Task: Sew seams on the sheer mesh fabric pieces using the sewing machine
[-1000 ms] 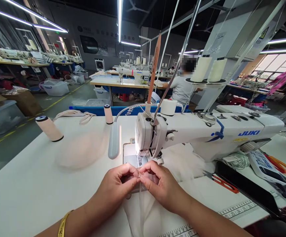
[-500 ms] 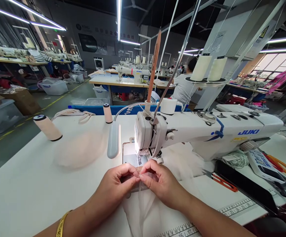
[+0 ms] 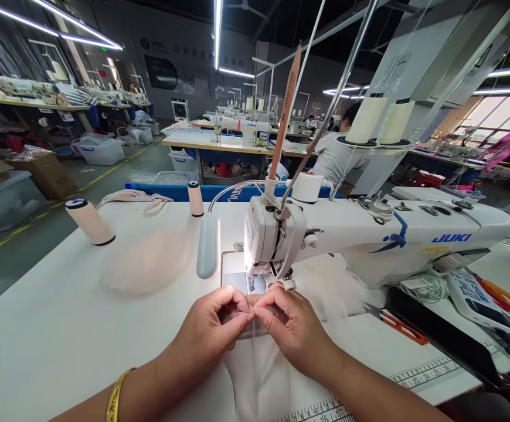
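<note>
My left hand (image 3: 213, 322) and my right hand (image 3: 296, 328) meet just in front of the sewing machine's needle area. Thumb and forefinger of each are pinched on a sheer pale fabric (image 3: 255, 375), fingertips almost touching. The fabric hangs from the pinch over the table's near edge, and more sheer cloth (image 3: 332, 287) lies bunched to the right under the machine arm. The white sewing machine (image 3: 276, 240) stands with its lit presser foot area right behind my fingers. What lies between the fingertips is too small to make out fully.
Left on the white table (image 3: 39, 328) are a sheer fabric piece (image 3: 147, 264), two thread cones (image 3: 90, 223) (image 3: 196, 199) and a grey lamp (image 3: 208, 246). To the right lie a black phone (image 3: 442, 334), orange-handled scissors (image 3: 404, 327) and coiled cable (image 3: 424, 288). A person (image 3: 336, 152) sits beyond.
The view has shifted slightly, so the scene sits a little further right. Both hands keep their pinch on the fabric, with only small finger movements.
</note>
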Tool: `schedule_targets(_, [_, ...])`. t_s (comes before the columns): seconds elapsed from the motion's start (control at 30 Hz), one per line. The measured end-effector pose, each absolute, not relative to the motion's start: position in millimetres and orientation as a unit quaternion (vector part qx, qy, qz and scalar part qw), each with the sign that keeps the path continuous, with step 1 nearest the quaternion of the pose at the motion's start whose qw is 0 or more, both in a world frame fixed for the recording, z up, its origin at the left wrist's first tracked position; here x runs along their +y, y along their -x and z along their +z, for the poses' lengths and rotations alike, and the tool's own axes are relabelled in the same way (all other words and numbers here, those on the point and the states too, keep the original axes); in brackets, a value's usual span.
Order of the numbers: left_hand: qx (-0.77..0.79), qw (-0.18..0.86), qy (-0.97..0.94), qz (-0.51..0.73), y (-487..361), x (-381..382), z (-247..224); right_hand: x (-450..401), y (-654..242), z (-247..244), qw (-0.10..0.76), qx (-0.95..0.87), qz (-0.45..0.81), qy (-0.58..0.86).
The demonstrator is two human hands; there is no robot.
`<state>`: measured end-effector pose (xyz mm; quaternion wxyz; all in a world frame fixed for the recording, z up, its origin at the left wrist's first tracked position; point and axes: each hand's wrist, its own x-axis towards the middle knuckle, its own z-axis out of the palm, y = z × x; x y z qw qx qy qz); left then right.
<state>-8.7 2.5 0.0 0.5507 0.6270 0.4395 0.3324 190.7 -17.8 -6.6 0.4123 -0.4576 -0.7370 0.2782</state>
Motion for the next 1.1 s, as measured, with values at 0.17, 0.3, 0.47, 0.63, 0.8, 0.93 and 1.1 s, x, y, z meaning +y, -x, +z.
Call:
schedule_targets(0.17, [0.438, 0.552, -0.634, 0.318, 6, 3, 7, -20, -191, -5, 0.409, -0.741, 0.276, 0.456])
schedule_targets(0.3, [0.445, 0.552, -0.639, 0.298, 6, 3, 11, -21, -190, -4, 0.399, -0.743, 0.27, 0.465])
schedule_targets(0.47, [0.454, 0.498, -0.673, 0.306, 6, 6, 10, -19, -188, -6, 0.391, -0.74, 0.258, 0.483])
schedule_targets(0.63, [0.431, 0.497, -0.706, 0.263, 9, -3, 26, -38, -187, 5, 0.397, -0.734, 0.263, 0.484])
schedule_targets(0.8, [0.388, 0.567, -0.706, 0.173, 10, -16, 45, -61, -187, 20, 0.357, -0.725, 0.315, 0.497])
schedule_targets(0.93, [0.436, 0.38, -0.795, 0.185, 0, -4, 28, -38, -180, 6, 0.301, -0.74, 0.241, 0.551])
schedule_targets(1.1, [0.486, 0.112, -0.848, 0.178, -5, 11, -2, -4, -175, -20, 0.247, -0.763, 0.138, 0.581])
